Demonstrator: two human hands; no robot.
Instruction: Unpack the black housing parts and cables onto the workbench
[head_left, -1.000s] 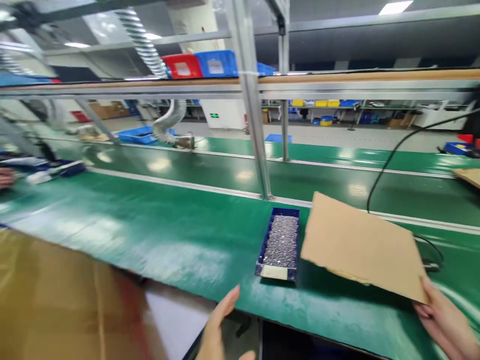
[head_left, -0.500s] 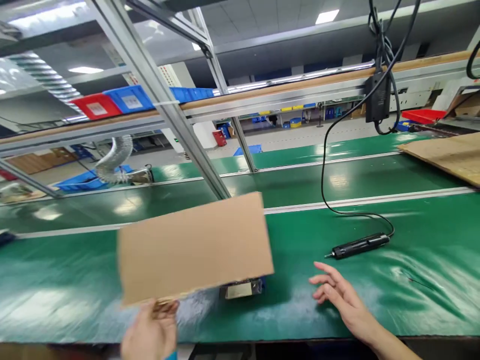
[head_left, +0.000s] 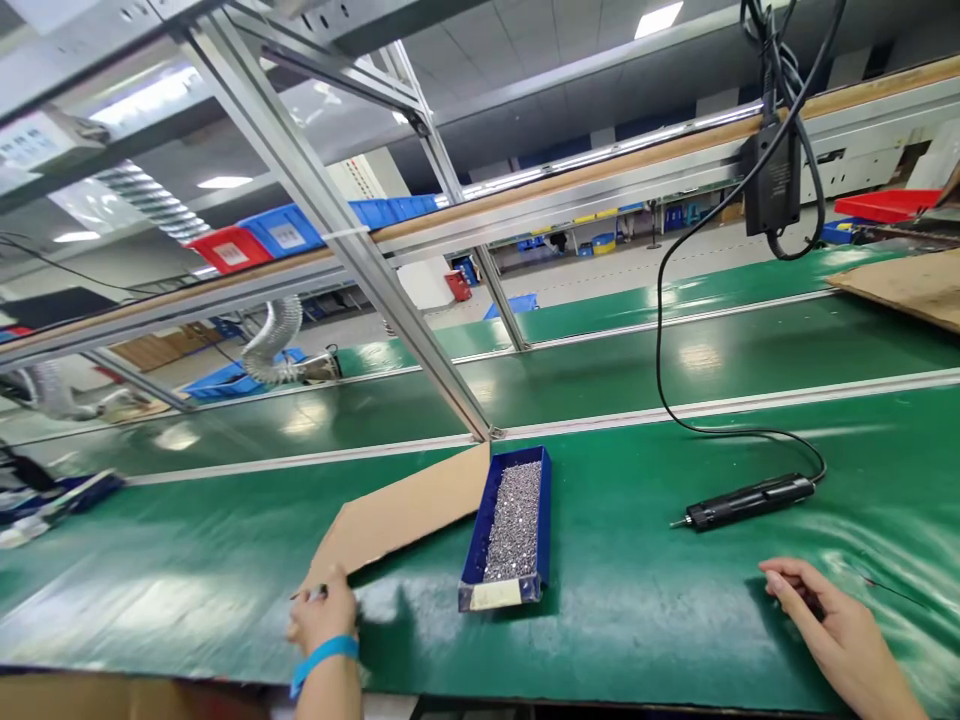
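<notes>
- Left hand point(head_left: 324, 612), blue band at the wrist, at the near corner of a flat brown cardboard sheet point(head_left: 405, 512); grip pinched narrow on that corner, fingers curled onto the edge.
- Cardboard sheet: matte, stiff, roughly rectangular, one ragged edge; it lies low on the table point(head_left: 645, 610), its far corner just beside the blue tray point(head_left: 508, 530).
- Blue tray: long, narrow, thin-walled plastic, a pale label on the near end. Filled with small silvery metal parts point(head_left: 514, 515), grainy and glinting; too small to tell their kind.
- Table surface: glossy green mat, smooth, with soft glare and a few wrinkles at the right.
- Right hand point(head_left: 832, 625) rests on the mat well right of the tray, fingers loosely curled; a thin dark thing seems to sit under the fingertips, but whether the grip holds it I cannot tell.
- Black electric screwdriver point(head_left: 750, 500), slim cylinder, lies on the mat beyond the right hand; its black cable point(head_left: 660, 330) loops up to a hanging box.
- Aluminium frame posts point(head_left: 360, 250) slant overhead.
</notes>
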